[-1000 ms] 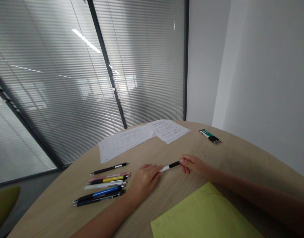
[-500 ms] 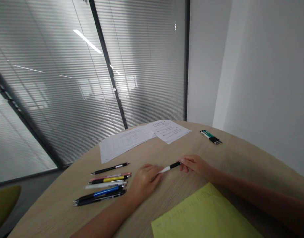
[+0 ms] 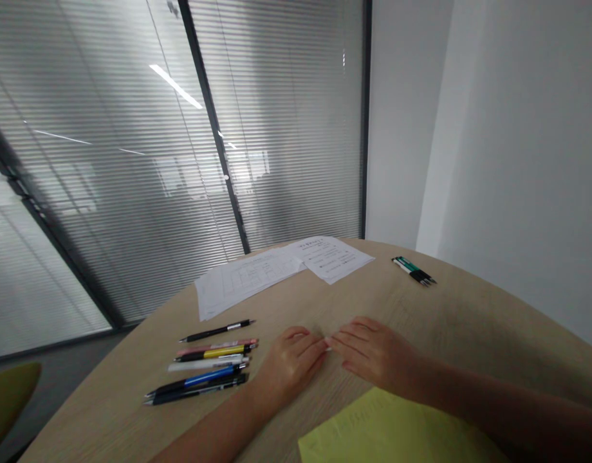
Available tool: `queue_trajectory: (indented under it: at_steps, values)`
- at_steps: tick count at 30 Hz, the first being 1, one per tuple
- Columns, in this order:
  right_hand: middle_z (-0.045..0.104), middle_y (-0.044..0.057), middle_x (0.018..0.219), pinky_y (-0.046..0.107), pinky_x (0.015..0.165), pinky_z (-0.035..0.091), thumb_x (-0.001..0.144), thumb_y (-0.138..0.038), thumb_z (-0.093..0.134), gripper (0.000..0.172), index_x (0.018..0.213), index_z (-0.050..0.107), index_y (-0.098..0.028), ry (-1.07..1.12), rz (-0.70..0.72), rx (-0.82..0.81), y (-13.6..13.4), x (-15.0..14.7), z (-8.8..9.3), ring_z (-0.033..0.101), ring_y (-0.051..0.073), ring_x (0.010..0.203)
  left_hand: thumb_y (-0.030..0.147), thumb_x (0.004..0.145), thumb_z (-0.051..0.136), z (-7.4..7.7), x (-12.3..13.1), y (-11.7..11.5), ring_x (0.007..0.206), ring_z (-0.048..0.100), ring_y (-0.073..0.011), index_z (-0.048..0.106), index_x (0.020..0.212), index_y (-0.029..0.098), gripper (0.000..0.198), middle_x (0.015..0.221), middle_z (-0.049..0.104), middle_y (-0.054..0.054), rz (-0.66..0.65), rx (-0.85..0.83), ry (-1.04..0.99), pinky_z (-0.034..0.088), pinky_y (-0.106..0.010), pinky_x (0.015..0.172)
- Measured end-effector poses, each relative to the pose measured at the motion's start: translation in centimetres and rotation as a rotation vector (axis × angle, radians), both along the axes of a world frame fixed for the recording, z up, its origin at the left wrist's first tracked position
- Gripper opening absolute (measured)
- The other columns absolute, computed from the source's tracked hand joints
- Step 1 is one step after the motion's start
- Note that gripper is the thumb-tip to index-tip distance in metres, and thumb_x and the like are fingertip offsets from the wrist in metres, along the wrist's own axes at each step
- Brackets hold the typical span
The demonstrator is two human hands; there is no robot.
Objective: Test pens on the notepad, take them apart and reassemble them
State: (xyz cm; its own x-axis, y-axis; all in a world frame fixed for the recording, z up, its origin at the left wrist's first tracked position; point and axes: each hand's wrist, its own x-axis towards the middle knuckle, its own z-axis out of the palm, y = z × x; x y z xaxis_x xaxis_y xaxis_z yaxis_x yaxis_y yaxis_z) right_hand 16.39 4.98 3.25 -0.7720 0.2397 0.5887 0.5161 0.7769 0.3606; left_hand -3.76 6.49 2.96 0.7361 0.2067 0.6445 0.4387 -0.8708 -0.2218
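My left hand is closed over the wooden table, its fingertips meeting those of my right hand. Between the fingertips a small white bit of a pen shows; both hands hide the rest of it. Left of my left hand lies a row of several pens: a black one, a pink one, a yellow and black one, a white one, a blue one and a dark one. A yellow sheet lies below my right hand, partly under the forearm.
Printed white papers lie at the table's far edge. Green, white and black pens lie together at the right. Glass panels with blinds stand behind, a wall at the right, and a green chair back at the left.
My right hand has moved left and closed in on my left hand. The black and white pen, visible between the hands before, is now mostly covered.
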Motion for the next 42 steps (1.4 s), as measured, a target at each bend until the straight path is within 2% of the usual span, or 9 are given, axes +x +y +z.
queue_trajectory:
  at_steps: [6,12,18,21,23,27,34,38,42]
  values:
    - [0.065,0.007,0.077,0.033,0.065,0.040,0.086,-0.009,0.033,0.031,0.110,0.052,-0.016,-0.032,-0.012,-0.010,-0.4,-0.2,0.6,0.056,0.017,0.068,0.014,0.085,0.043,0.1,-0.1,-0.2,0.067,0.061,-0.0146,0.056,0.090,0.017,0.014,0.077,0.067,-0.005,0.007,-0.057,-0.013,0.050,-0.031,0.069]
    - [0.059,0.007,0.078,0.027,0.055,0.037,0.079,-0.006,0.042,0.029,0.105,0.053,-0.015,-0.095,-0.335,-0.095,1.9,1.2,-0.1,0.054,0.017,0.067,0.017,0.080,0.046,0.1,-0.1,0.3,0.093,0.056,-0.0206,0.056,0.098,0.015,0.021,0.104,0.060,-0.011,0.268,-0.230,-0.077,0.048,-0.036,0.079]
    - [0.054,0.008,0.089,0.024,0.057,0.037,0.075,-0.006,0.041,0.019,0.086,0.054,-0.015,0.163,-0.512,-0.501,5.0,3.7,-0.1,0.053,0.015,0.071,0.016,0.076,0.048,0.0,0.1,0.5,0.107,0.048,-0.0252,0.055,0.105,0.012,0.030,0.120,0.051,-0.014,0.412,-0.309,0.065,0.041,-0.042,0.089]
    - [0.053,0.004,0.072,0.024,0.052,0.035,0.080,-0.022,0.040,0.014,0.073,0.050,-0.016,0.488,-0.510,-0.797,6.0,4.6,0.3,0.049,0.013,0.062,0.025,0.078,0.051,-0.2,0.1,0.4,0.118,0.037,-0.0276,0.046,0.119,0.012,0.043,0.132,0.037,-0.016,0.431,-0.367,0.163,0.034,-0.046,0.094]
    - [0.046,-0.002,0.059,0.022,0.042,0.030,0.082,-0.032,0.037,0.021,0.072,0.047,-0.017,0.703,-0.444,-1.078,6.0,4.7,0.8,0.042,0.010,0.047,0.034,0.080,0.048,-0.3,0.0,0.4,0.123,0.028,-0.0276,0.037,0.126,0.012,0.052,0.136,0.028,-0.017,0.437,-0.425,0.214,0.029,-0.047,0.097]
    - [0.047,-0.005,0.060,0.020,0.034,0.021,0.078,-0.037,0.041,0.022,0.091,0.044,-0.020,1.019,-0.082,-1.480,5.0,4.2,2.3,0.031,0.005,0.035,0.041,0.085,0.037,-0.5,-0.1,0.5,0.125,0.025,-0.0249,0.031,0.129,0.007,0.056,0.136,0.026,-0.018,0.468,-0.538,0.296,0.025,-0.046,0.099]
    - [0.040,-0.007,0.048,0.020,0.040,0.027,0.072,-0.028,0.046,0.010,0.070,0.043,-0.019,1.288,0.253,-1.786,4.5,4.0,4.2,0.032,0.006,0.037,0.041,0.085,0.035,-0.4,-0.1,0.6,0.124,0.026,-0.0229,0.034,0.128,0.007,0.055,0.135,0.028,-0.017,0.474,-0.568,0.321,0.024,-0.043,0.100]
    - [0.025,-0.007,0.039,0.019,0.036,0.021,0.080,-0.054,0.026,0.048,0.050,0.035,-0.018,1.237,0.397,-1.984,4.4,4.8,4.9,0.021,0.006,0.033,0.040,0.084,0.036,-0.4,-0.2,0.6,0.124,0.028,-0.0233,0.035,0.128,0.007,0.055,0.134,0.029,-0.017,0.480,-0.572,0.313,0.025,-0.043,0.099]
    - [0.016,-0.007,0.034,0.020,0.033,0.018,0.079,-0.062,0.014,0.057,0.041,0.022,-0.020,1.188,0.451,-2.056,4.4,5.5,5.3,0.014,0.006,0.031,0.038,0.083,0.039,-0.4,-0.2,0.7,0.122,0.031,-0.0230,0.038,0.125,0.010,0.051,0.133,0.033,-0.015,0.473,-0.571,0.277,0.027,-0.043,0.099]
